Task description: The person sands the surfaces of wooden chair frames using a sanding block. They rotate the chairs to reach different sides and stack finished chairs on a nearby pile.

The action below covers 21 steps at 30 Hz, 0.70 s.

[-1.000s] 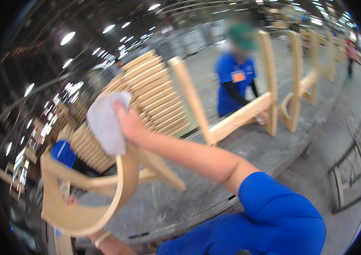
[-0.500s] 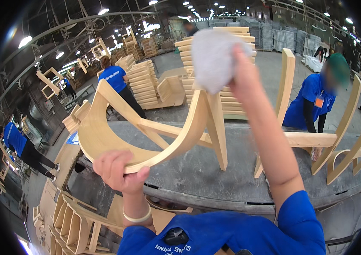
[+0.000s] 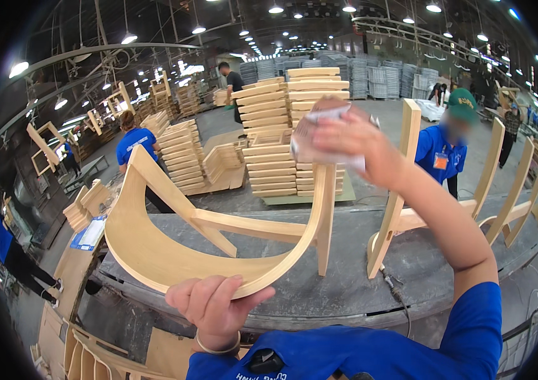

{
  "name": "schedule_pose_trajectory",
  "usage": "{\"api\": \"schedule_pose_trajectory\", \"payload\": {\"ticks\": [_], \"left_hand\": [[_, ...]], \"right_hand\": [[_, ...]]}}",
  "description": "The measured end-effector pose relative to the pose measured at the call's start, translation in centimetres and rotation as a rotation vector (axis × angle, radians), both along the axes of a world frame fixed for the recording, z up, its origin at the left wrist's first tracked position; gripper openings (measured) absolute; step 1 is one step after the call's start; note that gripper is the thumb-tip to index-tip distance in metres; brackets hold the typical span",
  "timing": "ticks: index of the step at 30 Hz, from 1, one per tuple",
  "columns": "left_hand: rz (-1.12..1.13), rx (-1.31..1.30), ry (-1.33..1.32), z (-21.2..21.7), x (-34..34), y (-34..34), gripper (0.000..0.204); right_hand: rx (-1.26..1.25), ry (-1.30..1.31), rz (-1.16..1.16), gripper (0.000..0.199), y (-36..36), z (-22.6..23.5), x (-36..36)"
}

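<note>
Wood frame (image 3: 250,226) in left hand (image 3: 217,309)

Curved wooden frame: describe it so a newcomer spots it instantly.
Find the long grey workbench. Over its left half, nearest the camera, is the curved wooden frame. Unlike the tall-post frames to its right, it shows a broad U-shaped band opening upward, its lower edge in the left grip.

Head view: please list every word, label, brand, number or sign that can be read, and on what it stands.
Printed words are not copied here, only located:
Wearer's blue shirt: white lettering, upside down, partly cut off.
Co-worker's blue shirt, left background: small white lettering across the back.
Green cap: too small to read.
Orange badge: too small.
Blue-and-white sheet: too small.
</note>
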<state>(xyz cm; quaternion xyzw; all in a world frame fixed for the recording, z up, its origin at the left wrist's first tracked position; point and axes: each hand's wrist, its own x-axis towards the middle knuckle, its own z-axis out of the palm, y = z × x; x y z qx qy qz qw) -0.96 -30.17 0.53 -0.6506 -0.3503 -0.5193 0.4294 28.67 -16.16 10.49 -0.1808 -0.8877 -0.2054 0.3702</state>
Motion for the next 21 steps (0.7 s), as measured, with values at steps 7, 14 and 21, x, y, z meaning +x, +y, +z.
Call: {"api": "schedule_pose_trajectory", "payload": {"ticks": [7,14,21], "left_hand": [[-0.061,-0.091,0.001,0.8,-0.1,0.9,0.039],[-0.106,-0.067,-0.006,1.4,-0.1,1.9,0.037],[-0.139,-0.154,-0.011,1.5,-0.3,1.1,0.034]], "right_hand": [[-0.012,-0.097,-0.063,0.043,-4.3,-1.2,-3.4],[0.048,0.079,-0.241,0.034,0.4,-2.0,-0.6],[0.008,0.196,-0.238,0.033,-0.7,0.2,-1.5]]}}
